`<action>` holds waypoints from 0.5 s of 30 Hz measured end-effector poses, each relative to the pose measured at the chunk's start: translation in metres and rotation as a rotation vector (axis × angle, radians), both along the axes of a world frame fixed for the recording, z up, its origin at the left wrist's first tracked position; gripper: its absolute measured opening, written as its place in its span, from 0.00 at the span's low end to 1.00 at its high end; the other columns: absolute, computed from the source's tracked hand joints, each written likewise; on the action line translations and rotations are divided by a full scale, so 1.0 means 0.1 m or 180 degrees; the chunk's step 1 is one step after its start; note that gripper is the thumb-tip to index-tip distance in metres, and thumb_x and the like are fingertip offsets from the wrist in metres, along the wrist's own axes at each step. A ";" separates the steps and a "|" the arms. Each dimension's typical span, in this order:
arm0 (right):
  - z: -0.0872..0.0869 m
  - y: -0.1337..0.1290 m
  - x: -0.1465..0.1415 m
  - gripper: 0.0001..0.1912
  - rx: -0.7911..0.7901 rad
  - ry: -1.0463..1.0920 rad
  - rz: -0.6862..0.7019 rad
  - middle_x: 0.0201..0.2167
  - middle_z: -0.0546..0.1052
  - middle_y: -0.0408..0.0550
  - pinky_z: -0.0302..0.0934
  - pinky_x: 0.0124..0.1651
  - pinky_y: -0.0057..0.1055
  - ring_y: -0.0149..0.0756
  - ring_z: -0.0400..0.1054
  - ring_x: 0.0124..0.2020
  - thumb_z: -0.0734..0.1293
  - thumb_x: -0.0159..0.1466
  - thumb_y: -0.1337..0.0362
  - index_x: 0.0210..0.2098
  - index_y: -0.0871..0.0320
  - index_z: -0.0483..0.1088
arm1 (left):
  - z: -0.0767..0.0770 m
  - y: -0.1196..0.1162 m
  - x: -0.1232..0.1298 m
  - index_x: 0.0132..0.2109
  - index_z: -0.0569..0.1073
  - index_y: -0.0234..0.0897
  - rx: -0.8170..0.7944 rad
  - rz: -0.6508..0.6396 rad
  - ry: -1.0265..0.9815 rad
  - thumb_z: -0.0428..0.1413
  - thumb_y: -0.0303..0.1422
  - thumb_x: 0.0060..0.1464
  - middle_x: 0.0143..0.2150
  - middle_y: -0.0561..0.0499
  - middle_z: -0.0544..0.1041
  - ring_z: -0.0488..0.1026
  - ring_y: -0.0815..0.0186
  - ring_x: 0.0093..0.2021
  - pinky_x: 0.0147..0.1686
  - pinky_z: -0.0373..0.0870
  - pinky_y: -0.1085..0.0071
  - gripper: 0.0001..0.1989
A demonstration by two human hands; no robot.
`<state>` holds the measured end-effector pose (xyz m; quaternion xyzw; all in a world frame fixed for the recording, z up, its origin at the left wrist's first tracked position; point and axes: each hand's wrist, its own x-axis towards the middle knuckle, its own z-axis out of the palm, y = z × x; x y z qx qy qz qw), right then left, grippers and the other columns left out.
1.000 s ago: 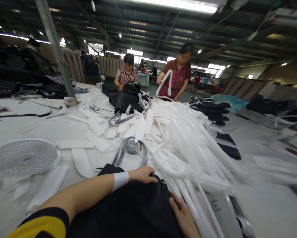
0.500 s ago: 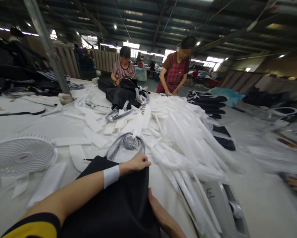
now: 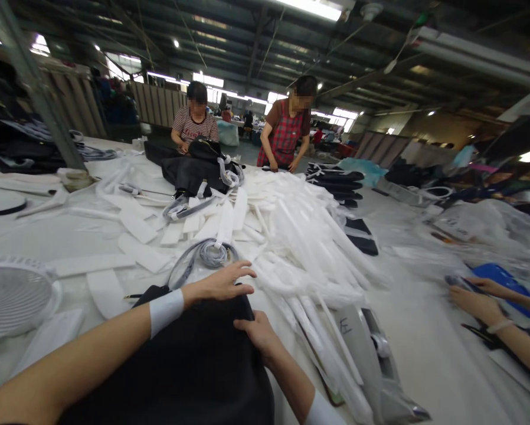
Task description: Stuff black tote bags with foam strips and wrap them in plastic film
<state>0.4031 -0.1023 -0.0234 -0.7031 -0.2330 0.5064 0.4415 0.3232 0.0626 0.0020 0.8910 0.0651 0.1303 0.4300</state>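
A black bag (image 3: 189,360) lies before me at the bottom of the head view, its smooth side facing up. Over its top right corner, my left hand (image 3: 225,280) has thumb and fingers apart, holding nothing. My right hand (image 3: 261,335) pinches the bag's right edge, thumb on the upper face and the other fingers hidden behind it. A grey coiled strap (image 3: 214,252) with a white wrap rests just beyond the bag's top. Both wrists wear pale bands.
White foam strips and plastic sleeves (image 3: 300,236) heap up mid-table. A white fan (image 3: 15,298) stands left. More black bags (image 3: 194,171) lie further back. Two people work across the table; a co-worker's hands (image 3: 480,301) are at right. A metal post (image 3: 39,88) rises back left.
My left fingers have come off the bag's edge and spread. My right hand has moved up that edge and now grips it. The view has swung right.
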 end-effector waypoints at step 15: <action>0.08 -1.57 -0.41 0.56 0.0857 -0.1569 0.0853 0.67 0.56 0.60 0.55 0.65 0.54 0.56 0.52 0.67 0.77 0.48 0.46 0.68 0.54 0.48 | -0.37 -0.14 0.19 0.24 0.73 0.35 0.1659 0.0071 -0.0145 0.42 0.48 0.66 0.24 0.48 0.75 0.68 0.64 0.30 0.37 0.56 0.66 0.30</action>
